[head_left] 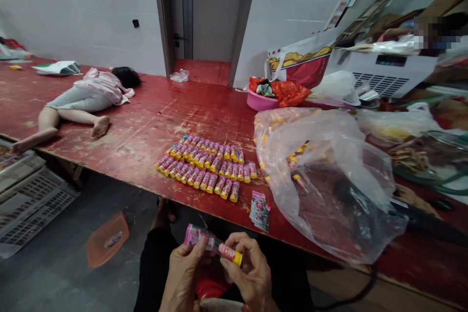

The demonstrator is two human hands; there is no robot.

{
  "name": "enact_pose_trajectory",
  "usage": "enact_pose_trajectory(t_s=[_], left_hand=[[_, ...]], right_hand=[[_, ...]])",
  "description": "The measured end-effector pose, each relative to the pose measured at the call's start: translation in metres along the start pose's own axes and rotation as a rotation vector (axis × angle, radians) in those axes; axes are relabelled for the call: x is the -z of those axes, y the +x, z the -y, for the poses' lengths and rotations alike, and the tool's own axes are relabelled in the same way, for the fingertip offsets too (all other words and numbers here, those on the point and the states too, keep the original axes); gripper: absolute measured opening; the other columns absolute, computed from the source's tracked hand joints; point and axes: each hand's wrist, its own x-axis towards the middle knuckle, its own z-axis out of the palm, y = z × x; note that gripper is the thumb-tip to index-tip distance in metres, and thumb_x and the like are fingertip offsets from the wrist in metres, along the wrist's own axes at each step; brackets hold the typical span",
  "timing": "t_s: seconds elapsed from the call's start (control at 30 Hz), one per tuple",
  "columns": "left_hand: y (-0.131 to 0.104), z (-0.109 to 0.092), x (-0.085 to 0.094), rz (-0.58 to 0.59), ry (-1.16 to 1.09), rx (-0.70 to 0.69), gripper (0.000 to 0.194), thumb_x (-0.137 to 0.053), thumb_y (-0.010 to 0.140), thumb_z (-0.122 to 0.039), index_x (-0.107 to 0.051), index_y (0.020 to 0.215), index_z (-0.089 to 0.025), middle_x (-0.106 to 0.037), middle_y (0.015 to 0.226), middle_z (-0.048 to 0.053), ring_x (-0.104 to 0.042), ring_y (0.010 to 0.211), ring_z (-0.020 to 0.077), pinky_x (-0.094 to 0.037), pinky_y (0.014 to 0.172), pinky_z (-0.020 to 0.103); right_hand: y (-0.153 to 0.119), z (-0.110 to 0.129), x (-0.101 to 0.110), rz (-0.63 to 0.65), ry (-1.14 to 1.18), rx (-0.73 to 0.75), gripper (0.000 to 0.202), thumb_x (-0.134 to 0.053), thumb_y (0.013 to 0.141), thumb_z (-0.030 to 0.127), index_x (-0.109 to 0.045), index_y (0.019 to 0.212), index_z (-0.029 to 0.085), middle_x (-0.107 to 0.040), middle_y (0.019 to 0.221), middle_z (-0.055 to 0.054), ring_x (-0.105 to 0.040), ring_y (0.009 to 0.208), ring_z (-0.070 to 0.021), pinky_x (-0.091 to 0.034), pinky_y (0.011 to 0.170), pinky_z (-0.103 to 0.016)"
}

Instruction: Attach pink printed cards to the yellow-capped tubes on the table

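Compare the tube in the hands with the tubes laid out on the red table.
The held tube is single, gripped by the left hand and right hand over the lap; the laid-out tubes are many, lying untouched in rows on the table. The held tube sits partly in a clear printed sleeve; the laid-out tubes look bare. Both have pink labels and yellow caps.

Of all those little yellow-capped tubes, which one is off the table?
The tube held between the left hand and right hand, above the lap. All the others lie in rows on the red table.

both hands — grip tube | tube rows — red table
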Motion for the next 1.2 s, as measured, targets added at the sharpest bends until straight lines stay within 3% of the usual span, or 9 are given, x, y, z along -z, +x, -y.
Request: enact_pose_trajectory(t_s=[0.27,0.43,0.57,0.73,0.8,1.0,1.2], left_hand=[[-0.011,-0.005,-0.005,0.203,-0.02,0.045,0.036,-0.093,0.05,-0.037,-0.076,0.068,-0.012,-0.071,0.061,0.007,-0.064,0.056,0.0147,-0.051,0.061,0.022],[-0.007,-0.004,-0.003,0.219,0.037,0.03,0.037,-0.093,0.05,-0.039,-0.077,0.068,-0.01,-0.072,0.061,0.008,-0.064,0.056,0.0133,-0.05,0.06,0.019],[-0.001,-0.002,0.0,0.184,-0.057,0.022,0.046,-0.091,0.052,-0.042,-0.079,0.087,-0.014,-0.075,0.071,0.008,-0.066,0.061,0.0165,-0.053,0.061,0.023],[-0.001,-0.012,0.001,0.226,-0.164,0.052,0.038,-0.09,0.057,-0.04,-0.077,0.08,-0.013,-0.071,0.066,0.005,-0.062,0.057,0.0124,-0.051,0.061,0.021],[-0.004,-0.016,0.0,0.263,-0.165,0.052,0.037,-0.089,0.058,-0.041,-0.077,0.08,-0.013,-0.071,0.067,0.006,-0.063,0.06,0.0147,-0.052,0.064,0.024],[-0.017,-0.012,-0.008,0.32,-0.145,0.082,0.033,-0.09,0.058,-0.036,-0.077,0.08,-0.013,-0.071,0.064,0.007,-0.068,0.066,0.0206,-0.054,0.073,0.03],[-0.02,-0.01,-0.01,0.318,-0.136,0.088,0.033,-0.09,0.058,-0.035,-0.079,0.08,-0.014,-0.071,0.064,0.006,-0.068,0.067,0.0209,-0.054,0.076,0.032]], right_hand=[[0.01,0.012,-0.002,0.1,0.027,-0.01,0.018,-0.065,0.085,0.027,-0.048,0.084,0.021,-0.057,0.088,-0.003,-0.057,0.078,-0.0157,-0.048,0.066,-0.025],[0.011,0.008,-0.005,0.109,-0.06,0.007,0.013,-0.065,0.087,0.024,-0.053,0.089,0.021,-0.055,0.086,-0.002,-0.055,0.074,-0.014,-0.047,0.063,-0.023],[0.016,0.012,-0.006,0.083,-0.016,-0.003,0.016,-0.069,0.084,0.027,-0.055,0.088,0.022,-0.057,0.086,-0.001,-0.056,0.07,-0.013,-0.049,0.059,-0.02],[0.024,0.032,0.006,0.307,0.096,-0.084,0.023,-0.066,0.087,0.033,-0.061,0.107,0.023,-0.059,0.105,-0.007,-0.062,0.082,-0.0179,-0.055,0.068,-0.026],[0.027,0.039,0.011,0.337,0.054,-0.045,0.021,-0.059,0.091,0.028,-0.062,0.112,0.024,-0.06,0.108,-0.008,-0.062,0.08,-0.0169,-0.055,0.07,-0.027],[0.029,0.048,0.011,0.273,-0.181,0.254,0.029,-0.052,0.092,0.011,-0.063,0.116,0.023,-0.065,0.099,-0.008,-0.065,0.085,-0.0191,-0.056,0.072,-0.029],[0.024,0.047,0.005,0.214,-0.164,0.277,0.039,-0.054,0.089,0.006,-0.064,0.12,0.028,-0.067,0.099,-0.006,-0.067,0.081,-0.0186,-0.058,0.066,-0.028]])
